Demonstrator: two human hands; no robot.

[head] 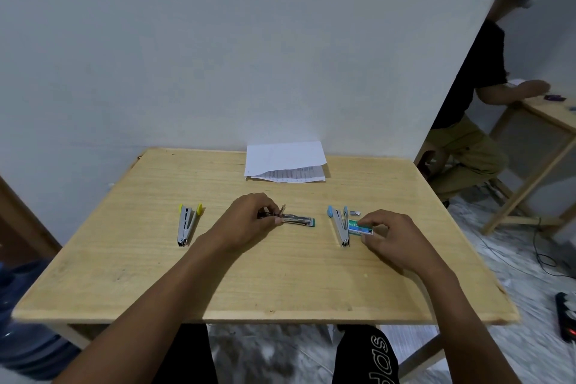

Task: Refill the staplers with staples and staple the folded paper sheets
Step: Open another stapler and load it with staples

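Note:
Three staplers lie on the wooden table [265,284]. A yellow-tipped stapler [188,224] lies open at the left. In the middle lies a green stapler [299,220] with its metal magazine exposed; my left hand [249,221] pinches its left end. A blue-tipped stapler [339,224] lies open on the right. Just beside it, my right hand [389,237] holds a small green staple box [360,227] on the table. A small strip of staples [355,213] lies above the box. Folded paper sheets [285,162] rest at the far edge against the wall.
A wall stands right behind the table. To the right, another person [477,97] sits at a second wooden table [548,121]. Cables and a black power strip [567,315] lie on the floor at the right. A blue water jug [21,321] stands at the lower left.

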